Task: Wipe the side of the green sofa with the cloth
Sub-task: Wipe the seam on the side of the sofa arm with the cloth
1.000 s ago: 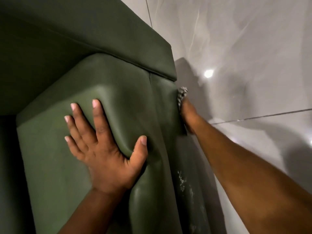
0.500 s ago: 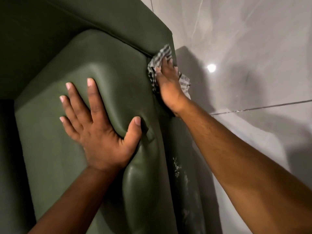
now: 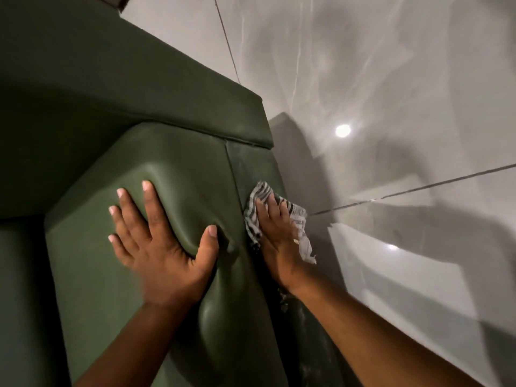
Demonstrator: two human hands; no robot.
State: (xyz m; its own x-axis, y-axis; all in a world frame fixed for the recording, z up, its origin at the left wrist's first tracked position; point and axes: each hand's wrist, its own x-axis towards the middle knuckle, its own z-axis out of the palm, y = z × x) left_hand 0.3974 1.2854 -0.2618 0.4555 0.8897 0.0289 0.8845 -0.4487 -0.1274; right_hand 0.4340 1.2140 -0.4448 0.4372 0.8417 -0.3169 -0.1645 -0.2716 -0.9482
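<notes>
Head view: right hand (image 3: 275, 241), fingers flat, presses the striped cloth (image 3: 255, 203) against the green sofa (image 3: 178, 169) side; left hand (image 3: 159, 241) rests spread on the cushion.

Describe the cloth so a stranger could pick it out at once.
Find the dark green padded sofa beside the glossy grey tiled floor. On its outer side, the right hand presses flat on a crumpled grey-and-white checked cloth, the only patterned, pale thing against plain green.

Both hands (image 3: 164, 247) (image 3: 276, 244) flat, fingers (image 3: 150, 202) spread
</notes>
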